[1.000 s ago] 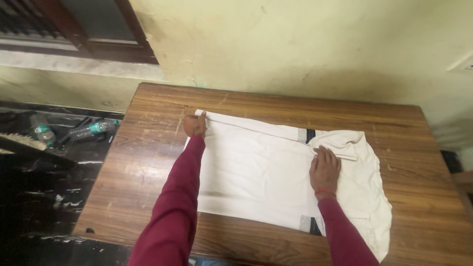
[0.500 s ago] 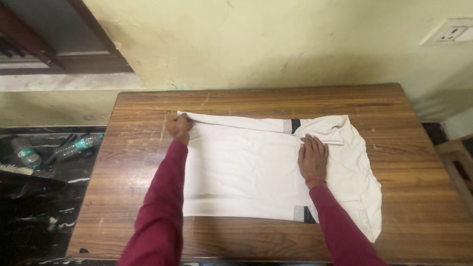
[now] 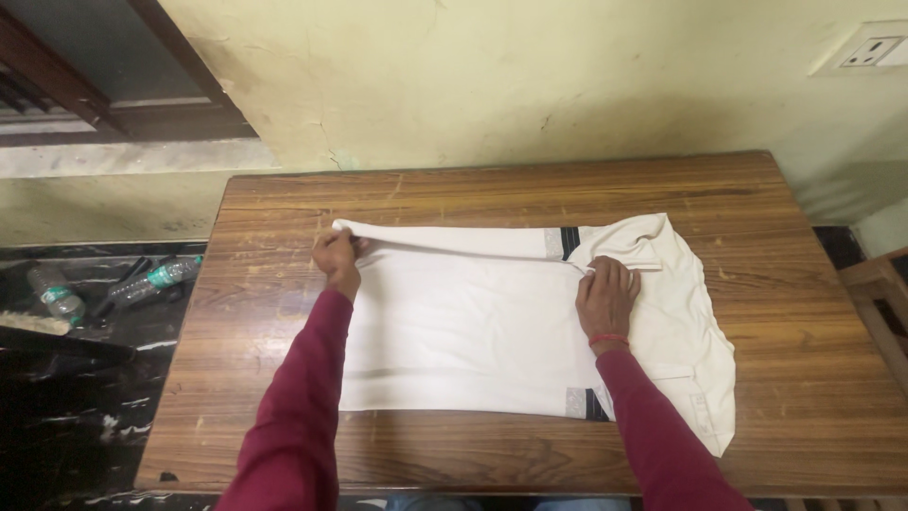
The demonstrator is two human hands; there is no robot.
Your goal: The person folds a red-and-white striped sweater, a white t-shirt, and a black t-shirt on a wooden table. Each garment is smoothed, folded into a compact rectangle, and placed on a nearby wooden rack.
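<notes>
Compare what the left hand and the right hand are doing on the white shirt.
The left hand pinches the white shirt at its far left corner, fingers curled; the right hand lies flat, palm down, pressing the fold near the collar end. Only the right wrist wears a red band. Both have maroon sleeves.

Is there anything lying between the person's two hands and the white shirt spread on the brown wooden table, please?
Nothing visible does. The left hand already grips the far left corner of the white shirt, and the right hand rests flat on it near the collar end. The brown wooden table around the shirt shows only bare wood.
</notes>
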